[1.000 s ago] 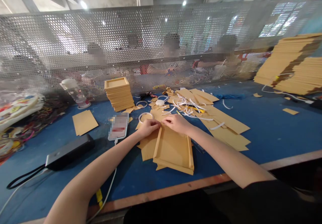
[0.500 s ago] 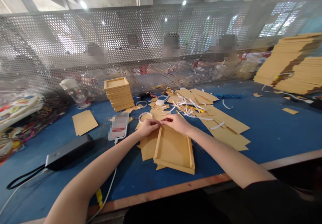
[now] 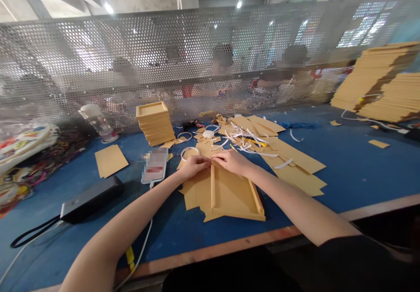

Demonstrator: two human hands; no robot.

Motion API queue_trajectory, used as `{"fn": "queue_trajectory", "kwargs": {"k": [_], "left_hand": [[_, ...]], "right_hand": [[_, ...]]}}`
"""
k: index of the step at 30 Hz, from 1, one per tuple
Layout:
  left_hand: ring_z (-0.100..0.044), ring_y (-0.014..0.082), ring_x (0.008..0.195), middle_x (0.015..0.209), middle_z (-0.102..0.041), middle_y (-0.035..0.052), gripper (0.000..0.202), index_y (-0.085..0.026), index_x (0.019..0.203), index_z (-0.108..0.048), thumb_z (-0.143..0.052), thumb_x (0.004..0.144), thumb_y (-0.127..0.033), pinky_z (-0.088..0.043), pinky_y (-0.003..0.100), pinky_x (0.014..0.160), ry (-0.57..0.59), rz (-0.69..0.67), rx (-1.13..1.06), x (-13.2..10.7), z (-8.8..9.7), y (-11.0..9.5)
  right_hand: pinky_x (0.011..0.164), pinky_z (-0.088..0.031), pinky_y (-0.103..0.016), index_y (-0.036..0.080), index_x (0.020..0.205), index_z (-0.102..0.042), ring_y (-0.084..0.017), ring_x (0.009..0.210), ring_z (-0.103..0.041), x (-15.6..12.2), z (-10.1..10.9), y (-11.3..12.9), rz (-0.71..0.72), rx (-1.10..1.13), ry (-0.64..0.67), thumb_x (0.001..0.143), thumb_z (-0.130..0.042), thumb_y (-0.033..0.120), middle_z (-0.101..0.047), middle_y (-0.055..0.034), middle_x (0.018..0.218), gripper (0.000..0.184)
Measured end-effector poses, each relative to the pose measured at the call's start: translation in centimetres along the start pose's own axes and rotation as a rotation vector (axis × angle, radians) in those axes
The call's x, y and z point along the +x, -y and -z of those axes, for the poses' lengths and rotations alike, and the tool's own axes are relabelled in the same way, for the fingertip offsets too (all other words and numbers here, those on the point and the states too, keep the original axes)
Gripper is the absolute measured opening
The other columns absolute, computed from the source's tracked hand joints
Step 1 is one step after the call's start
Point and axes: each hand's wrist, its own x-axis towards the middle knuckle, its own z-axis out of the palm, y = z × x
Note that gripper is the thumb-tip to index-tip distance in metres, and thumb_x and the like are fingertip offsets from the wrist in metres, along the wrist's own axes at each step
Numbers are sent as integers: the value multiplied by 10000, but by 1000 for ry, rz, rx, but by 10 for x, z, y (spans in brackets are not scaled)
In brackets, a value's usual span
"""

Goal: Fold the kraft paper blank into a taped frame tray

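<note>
A shallow brown cardboard tray (image 3: pixel 233 193) with folded-up side walls lies in front of me on loose cardboard sheets (image 3: pixel 193 195). My left hand (image 3: pixel 195 166) is closed, its fingertips pinching at the tray's far left corner. Close beside it, my right hand (image 3: pixel 232 161) pinches the same corner and the far edge. The exact bit of cardboard between the fingertips is hidden. Just beyond my left hand lies a white tape roll (image 3: pixel 190 153). Behind my right hand are white paper strips (image 3: pixel 244 136) in a loose heap.
A stack of finished-looking trays (image 3: pixel 155 123) stands at the back. To the left are a phone (image 3: pixel 155 166) on a cable, a black power bank (image 3: pixel 92 199), two cardboard pieces (image 3: pixel 111 160) and a bottle (image 3: pixel 100 123). Tall cardboard stacks (image 3: pixel 370 79) stand far right; a perforated metal screen (image 3: pixel 197 55) runs behind.
The tray has turned about its far left corner, its near end swinging to the right. Both hands stay at that corner, having shifted only slightly right.
</note>
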Motion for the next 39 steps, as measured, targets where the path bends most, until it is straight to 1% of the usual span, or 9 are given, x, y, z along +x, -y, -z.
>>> {"fn": "queue_trajectory", "kwargs": {"k": [5,8,11,18,23,26,32,36,39], "left_hand": [[-645,169,739,822,-725,46,245,-144,868,-725,-691,729,-344,-493,270,720,-32,-11,-38,0,0,0],[-641,167,733,772,-707,32,252,-148,861,-722,-668,755,-370,-493,273,735,-60,-31,-53,0,1,0],[-634,163,714,727,-686,27,304,-149,840,-717,-657,771,-439,-487,277,736,-60,-48,-65,1,3,0],[-614,156,718,733,-681,25,414,-157,813,-716,-707,709,-558,-462,274,731,-27,-60,-76,2,4,1],[-600,151,706,692,-667,15,416,-164,760,-711,-704,707,-577,-450,272,746,-14,-61,-74,2,4,0],[-597,150,699,679,-663,13,417,-164,736,-708,-715,692,-579,-446,271,747,-8,-57,-70,3,4,0],[-587,145,683,684,-662,15,453,-164,728,-700,-688,700,-617,-439,262,713,-10,-42,-70,2,5,-1],[-581,143,683,669,-645,8,465,-162,711,-692,-700,681,-626,-442,264,718,5,-39,-70,1,5,-4],[-579,142,693,683,-644,7,457,-161,733,-700,-711,675,-614,-439,261,710,13,-37,-66,1,4,-5]], "right_hand": [[756,-500,-327,228,944,-729,-219,847,-700,2,0,4,-88,71,-27,877,-537,170,-759,-53,937,212],[747,-487,-302,224,1011,-672,-197,834,-702,2,1,6,-124,194,-1,868,-559,180,-763,-36,895,187],[735,-475,-295,223,1050,-609,-187,820,-699,2,0,7,-143,305,38,866,-575,209,-764,-18,844,188],[701,-454,-294,221,917,-605,-188,761,-674,2,0,8,-171,357,41,869,-563,300,-747,-15,795,101],[639,-438,-291,213,810,-612,-183,681,-636,2,-2,7,-232,352,-1,854,-568,364,-706,-13,712,164],[627,-429,-286,212,792,-612,-176,671,-618,2,-2,8,-255,369,-4,849,-562,354,-690,-13,716,161],[659,-423,-292,205,824,-603,-170,706,-600,4,0,11,-235,379,30,867,-497,317,-680,-21,782,160],[715,-437,-306,206,857,-573,-176,765,-614,3,0,12,-177,436,37,879,-493,322,-679,-27,821,142],[719,-451,-312,209,879,-555,-180,779,-627,3,-1,12,-179,475,48,886,-501,331,-685,-29,830,133]]}}
